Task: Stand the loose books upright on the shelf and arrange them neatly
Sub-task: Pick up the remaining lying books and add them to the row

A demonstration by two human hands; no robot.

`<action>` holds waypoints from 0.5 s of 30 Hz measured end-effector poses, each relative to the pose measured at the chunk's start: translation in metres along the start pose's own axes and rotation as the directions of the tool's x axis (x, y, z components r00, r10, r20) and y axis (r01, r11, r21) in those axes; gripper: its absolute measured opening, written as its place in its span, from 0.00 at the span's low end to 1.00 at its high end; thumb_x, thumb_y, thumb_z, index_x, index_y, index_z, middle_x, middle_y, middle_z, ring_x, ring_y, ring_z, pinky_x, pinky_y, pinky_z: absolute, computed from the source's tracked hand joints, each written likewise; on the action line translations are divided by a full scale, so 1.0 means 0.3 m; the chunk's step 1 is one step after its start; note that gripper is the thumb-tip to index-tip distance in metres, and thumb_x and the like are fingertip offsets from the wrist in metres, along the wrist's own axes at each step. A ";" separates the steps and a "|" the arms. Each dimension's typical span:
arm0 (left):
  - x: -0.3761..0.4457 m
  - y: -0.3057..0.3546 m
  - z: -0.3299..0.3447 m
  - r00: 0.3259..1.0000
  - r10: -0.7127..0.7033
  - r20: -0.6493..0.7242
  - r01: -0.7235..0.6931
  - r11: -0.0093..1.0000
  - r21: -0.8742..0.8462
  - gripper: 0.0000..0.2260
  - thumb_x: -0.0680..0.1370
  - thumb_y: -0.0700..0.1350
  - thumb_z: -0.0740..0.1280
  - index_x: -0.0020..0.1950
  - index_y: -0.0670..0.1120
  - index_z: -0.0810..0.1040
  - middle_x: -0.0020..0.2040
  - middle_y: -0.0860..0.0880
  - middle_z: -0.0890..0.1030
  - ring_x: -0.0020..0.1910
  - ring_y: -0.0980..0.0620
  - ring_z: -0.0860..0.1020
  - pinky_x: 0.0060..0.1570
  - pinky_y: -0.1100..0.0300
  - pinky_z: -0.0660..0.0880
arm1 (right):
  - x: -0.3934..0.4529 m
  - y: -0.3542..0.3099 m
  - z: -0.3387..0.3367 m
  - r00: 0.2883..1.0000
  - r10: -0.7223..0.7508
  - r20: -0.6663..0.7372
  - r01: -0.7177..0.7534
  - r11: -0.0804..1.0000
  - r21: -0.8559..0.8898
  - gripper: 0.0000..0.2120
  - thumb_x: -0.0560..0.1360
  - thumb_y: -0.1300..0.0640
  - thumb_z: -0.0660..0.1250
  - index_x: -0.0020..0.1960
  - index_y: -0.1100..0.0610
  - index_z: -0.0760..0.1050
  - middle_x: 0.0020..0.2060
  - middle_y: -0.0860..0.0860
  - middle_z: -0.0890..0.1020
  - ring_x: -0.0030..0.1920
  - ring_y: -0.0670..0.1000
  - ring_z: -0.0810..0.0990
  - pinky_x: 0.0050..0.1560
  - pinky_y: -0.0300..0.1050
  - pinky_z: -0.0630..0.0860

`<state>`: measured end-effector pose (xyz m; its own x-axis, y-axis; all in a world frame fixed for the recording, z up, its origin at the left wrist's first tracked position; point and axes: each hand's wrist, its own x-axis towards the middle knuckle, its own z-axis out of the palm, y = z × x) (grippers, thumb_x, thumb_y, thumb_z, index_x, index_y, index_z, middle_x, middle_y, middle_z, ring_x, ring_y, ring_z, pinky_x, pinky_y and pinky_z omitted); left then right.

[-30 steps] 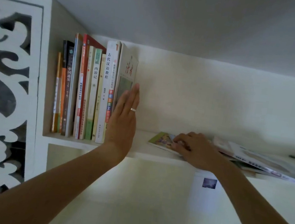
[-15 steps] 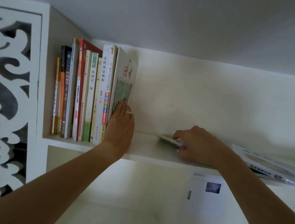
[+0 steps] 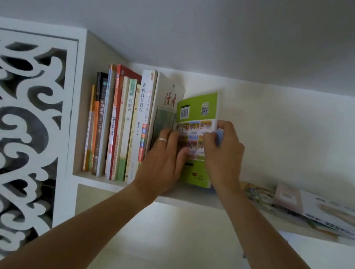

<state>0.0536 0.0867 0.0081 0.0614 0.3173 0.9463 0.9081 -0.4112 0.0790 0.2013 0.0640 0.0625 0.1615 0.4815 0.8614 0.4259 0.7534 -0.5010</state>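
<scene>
The right hand (image 3: pixel 222 153) grips the green book (image 3: pixel 199 114) upright by its right edge, just beside the standing row (long axis vertical); the left hand (image 3: pixel 165 155), fingers straight, presses the white magazine (image 3: pixel 168 97) leftward.

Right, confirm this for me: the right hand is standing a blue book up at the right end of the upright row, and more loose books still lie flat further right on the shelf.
One thing is wrong: the book the right hand grips is green, not blue, as the head view shows. The rest holds: it stands at the right end of the upright row, and loose books lie flat further right on the shelf.
</scene>
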 end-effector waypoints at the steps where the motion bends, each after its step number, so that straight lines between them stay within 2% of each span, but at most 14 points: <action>1: 0.001 0.002 -0.007 1.000 -0.011 -0.005 0.011 0.997 -0.074 0.31 0.87 0.62 0.43 0.74 0.41 0.70 0.67 0.40 0.76 0.58 0.46 0.80 0.58 0.53 0.81 | -0.012 -0.017 0.037 0.999 0.038 0.025 -0.039 0.998 0.053 0.07 0.82 0.59 0.63 0.60 0.56 0.73 0.41 0.43 0.80 0.35 0.35 0.80 0.33 0.27 0.74; 3: 0.007 0.008 -0.025 0.999 -0.043 -0.002 0.042 0.984 -0.171 0.33 0.85 0.64 0.43 0.76 0.43 0.69 0.66 0.42 0.79 0.60 0.48 0.80 0.63 0.59 0.74 | -0.029 -0.036 0.086 0.983 0.141 0.118 -0.159 0.973 0.166 0.10 0.83 0.53 0.64 0.63 0.52 0.72 0.46 0.42 0.82 0.40 0.36 0.82 0.40 0.27 0.76; 5: 0.019 0.009 -0.038 0.994 -0.099 0.055 0.109 0.968 -0.225 0.31 0.85 0.65 0.46 0.76 0.46 0.68 0.64 0.47 0.81 0.60 0.52 0.81 0.66 0.59 0.74 | -0.034 -0.041 0.103 0.940 0.231 0.250 -0.293 0.923 0.250 0.14 0.83 0.43 0.62 0.65 0.47 0.74 0.50 0.41 0.83 0.48 0.41 0.83 0.53 0.34 0.80; 7: 0.033 0.004 -0.036 0.985 -0.147 0.094 0.167 0.950 -0.263 0.27 0.85 0.64 0.51 0.75 0.46 0.67 0.58 0.48 0.83 0.53 0.54 0.84 0.59 0.55 0.82 | -0.023 -0.018 0.094 0.905 0.204 0.373 -0.307 0.921 0.240 0.18 0.83 0.38 0.57 0.63 0.44 0.78 0.53 0.41 0.84 0.55 0.44 0.83 0.61 0.44 0.79; 8: 0.037 0.001 -0.028 0.983 -0.161 0.087 0.177 0.958 -0.226 0.26 0.85 0.62 0.54 0.76 0.45 0.65 0.59 0.48 0.83 0.51 0.53 0.84 0.56 0.56 0.83 | -0.020 -0.013 0.087 0.881 0.194 0.432 -0.318 0.918 0.237 0.18 0.83 0.38 0.56 0.63 0.42 0.80 0.55 0.40 0.84 0.57 0.44 0.83 0.63 0.46 0.78; 10: 0.050 -0.014 -0.010 0.989 -0.150 0.020 0.149 0.989 0.021 0.30 0.85 0.59 0.57 0.81 0.42 0.58 0.64 0.45 0.81 0.55 0.51 0.84 0.57 0.59 0.82 | -0.020 -0.001 0.082 0.810 0.241 0.535 -0.405 0.889 0.214 0.17 0.84 0.38 0.55 0.61 0.37 0.81 0.57 0.37 0.83 0.63 0.44 0.79 0.67 0.47 0.74; 11: 0.056 0.005 -0.029 0.983 -0.176 0.054 0.169 0.979 0.114 0.32 0.85 0.59 0.57 0.82 0.41 0.58 0.68 0.43 0.80 0.60 0.48 0.83 0.61 0.58 0.80 | -0.021 0.008 0.081 0.771 0.264 0.579 -0.430 0.887 0.168 0.17 0.83 0.36 0.54 0.63 0.35 0.79 0.60 0.36 0.81 0.66 0.45 0.77 0.69 0.48 0.71; 12: 0.057 0.023 -0.045 0.989 -0.147 0.023 0.134 0.945 0.298 0.32 0.85 0.60 0.57 0.82 0.39 0.60 0.72 0.38 0.76 0.68 0.41 0.78 0.70 0.52 0.75 | -0.028 0.015 0.076 0.729 0.265 0.631 -0.420 0.901 0.107 0.20 0.83 0.34 0.51 0.68 0.33 0.75 0.65 0.36 0.78 0.70 0.45 0.74 0.73 0.48 0.68; 13: 0.057 0.027 -0.041 0.997 -0.067 0.033 0.043 0.881 0.471 0.32 0.85 0.59 0.56 0.81 0.38 0.62 0.75 0.32 0.70 0.75 0.31 0.69 0.76 0.41 0.65 | -0.037 0.030 0.076 0.689 0.236 0.685 -0.388 0.919 0.074 0.24 0.83 0.32 0.47 0.74 0.33 0.68 0.71 0.37 0.73 0.73 0.45 0.70 0.75 0.47 0.63; 14: 0.051 0.024 -0.032 0.998 0.012 0.062 -0.044 0.837 0.546 0.31 0.86 0.57 0.55 0.80 0.35 0.62 0.77 0.27 0.63 0.78 0.25 0.59 0.79 0.35 0.54 | -0.047 0.031 0.075 0.654 0.230 0.721 -0.378 0.925 0.048 0.27 0.83 0.32 0.44 0.78 0.34 0.61 0.75 0.38 0.68 0.76 0.44 0.66 0.76 0.44 0.60; 15: 0.036 0.026 -0.037 0.999 0.047 0.012 -0.046 0.849 0.526 0.31 0.86 0.56 0.54 0.80 0.33 0.61 0.78 0.26 0.58 0.79 0.25 0.54 0.80 0.35 0.48 | -0.055 0.030 0.073 0.642 0.238 0.729 -0.383 0.923 0.036 0.28 0.83 0.32 0.42 0.81 0.36 0.56 0.77 0.38 0.65 0.77 0.43 0.63 0.75 0.42 0.58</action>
<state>0.0568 0.0774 0.0222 0.1092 0.3074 0.9453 0.9862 0.0854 -0.1417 0.1830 0.0725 0.0420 -0.4435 0.8150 0.3729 0.2990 0.5268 -0.7957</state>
